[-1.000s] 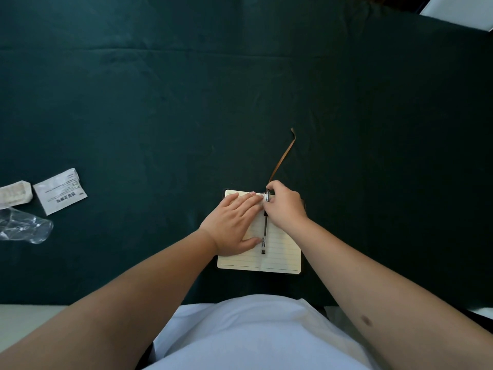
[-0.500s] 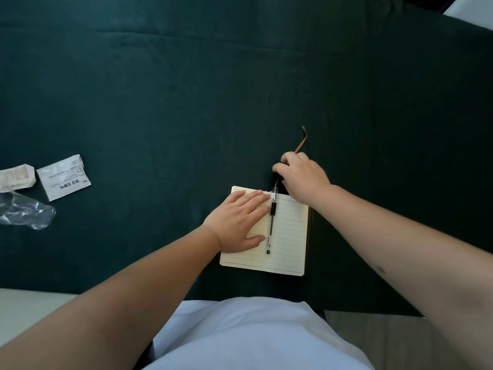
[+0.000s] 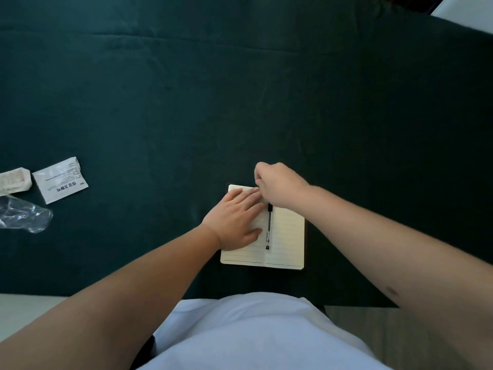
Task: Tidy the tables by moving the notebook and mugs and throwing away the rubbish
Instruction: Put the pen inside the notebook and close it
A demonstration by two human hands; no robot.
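Observation:
An open lined notebook lies on the dark green tablecloth near the front edge. A black pen rests along its centre fold. My left hand lies flat, fingers spread, on the left page. My right hand is curled into a loose fist over the notebook's top edge, fingertips pinched together. The brown ribbon bookmark is out of sight beneath it. Rubbish lies far left: a white printed sachet, a pale wrapper and a clear crumpled plastic piece. No mugs are in view.
The cloth's front edge runs just below the notebook, with pale floor beyond it at the lower left. A white surface shows at the top right corner. My white shirt fills the bottom middle.
My right hand went from the pen's top to the ribbon beyond the notebook, then came back over the top edge in a fist. The ribbon no longer shows. The left hand stayed put.

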